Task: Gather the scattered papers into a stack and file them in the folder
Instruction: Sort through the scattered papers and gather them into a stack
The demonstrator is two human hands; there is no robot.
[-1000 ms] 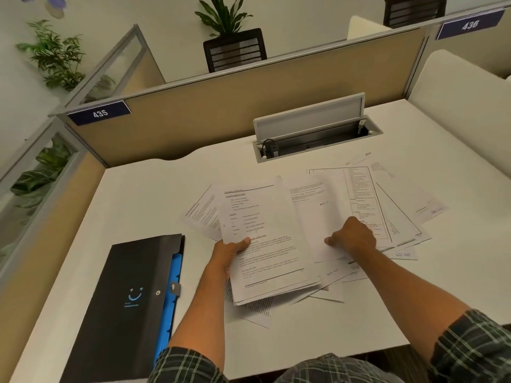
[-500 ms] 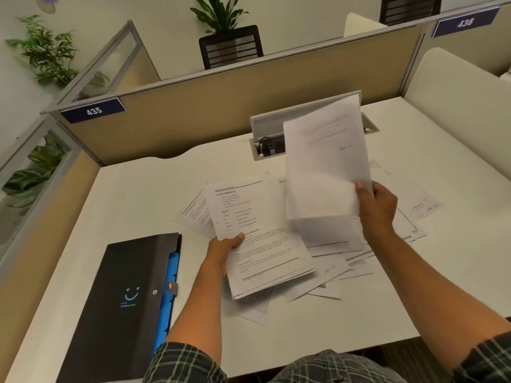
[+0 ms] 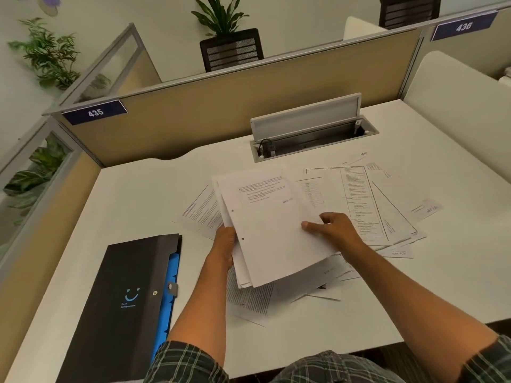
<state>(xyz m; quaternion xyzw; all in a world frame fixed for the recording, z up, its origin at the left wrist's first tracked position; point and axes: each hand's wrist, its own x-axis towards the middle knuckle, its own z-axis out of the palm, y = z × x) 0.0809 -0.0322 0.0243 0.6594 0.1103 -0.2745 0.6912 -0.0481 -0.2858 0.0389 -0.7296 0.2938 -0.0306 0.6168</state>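
A small stack of printed sheets is held just above the white desk, near its middle. My left hand grips the stack's left edge. My right hand rests on the top sheet's right side, thumb pressing down on it. Several loose papers lie fanned out on the desk to the right of and under the stack. A black folder with blue inner dividers lies shut at the front left, apart from both hands.
An open cable tray with a raised lid is set into the desk behind the papers. Tan partition walls close off the back and left. A white panel bounds the right side. The desk's front edge is near my body.
My right hand has brought the lifted sheet down onto the stack in my left hand. A second ago that sheet lay among the loose papers on the desk.
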